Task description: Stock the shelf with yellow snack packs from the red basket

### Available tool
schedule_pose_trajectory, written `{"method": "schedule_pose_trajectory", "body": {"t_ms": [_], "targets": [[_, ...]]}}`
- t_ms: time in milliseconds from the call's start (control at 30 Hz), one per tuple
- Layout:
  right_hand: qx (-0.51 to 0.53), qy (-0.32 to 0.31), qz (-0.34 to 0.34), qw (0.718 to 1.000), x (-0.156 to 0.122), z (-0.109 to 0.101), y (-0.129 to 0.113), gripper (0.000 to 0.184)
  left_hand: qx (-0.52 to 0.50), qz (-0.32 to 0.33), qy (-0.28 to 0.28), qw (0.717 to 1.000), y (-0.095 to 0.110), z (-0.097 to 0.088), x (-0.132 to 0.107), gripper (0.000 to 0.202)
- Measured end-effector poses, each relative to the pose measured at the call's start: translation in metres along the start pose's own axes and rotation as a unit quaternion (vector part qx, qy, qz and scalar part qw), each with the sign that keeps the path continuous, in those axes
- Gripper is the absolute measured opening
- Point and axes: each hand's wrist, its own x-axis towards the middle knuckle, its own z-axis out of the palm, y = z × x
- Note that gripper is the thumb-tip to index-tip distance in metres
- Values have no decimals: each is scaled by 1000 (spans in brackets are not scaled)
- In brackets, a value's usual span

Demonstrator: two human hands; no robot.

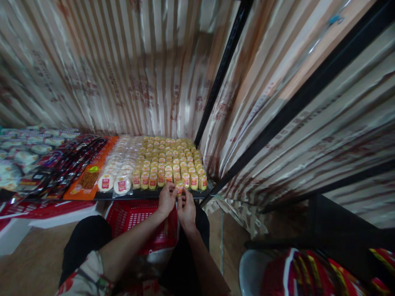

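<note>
My left hand [166, 200] and my right hand [186, 211] meet at the front edge of a low dark shelf [129, 195]. Together they pinch one small yellow packet with a red label [179, 188], held upright at the front row. Behind it stand several rows of the same yellow packets [168, 158], filling the shelf's right end. Both hands' fingers are curled round the packet.
Round white packets with red labels [119, 181] lie left of the yellow ones, then an orange pack [89, 176] and dark red-black packs [58, 164]. A red plastic basket [135, 218] sits below the shelf by my knees. Black rack posts [222, 70] and striped wrapped goods rise behind.
</note>
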Motion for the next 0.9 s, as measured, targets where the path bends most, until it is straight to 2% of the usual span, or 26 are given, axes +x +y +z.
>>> {"method": "schedule_pose_trajectory", "body": {"t_ms": [300, 500, 667, 900], "targets": [[-23, 15, -47, 999, 6, 7, -1, 45, 3, -6, 32, 999, 2, 4, 9, 4], [-46, 33, -80, 995, 5, 13, 3, 44, 31, 9, 27, 999, -1, 7, 10, 3], [-53, 33, -84, 994, 1, 16, 7, 43, 51, 59, 59, 995, -4, 8, 4, 9], [-66, 30, -76, 994, -7, 21, 17, 43, 85, 65, 60, 992, -11, 5, -2, 9]]}}
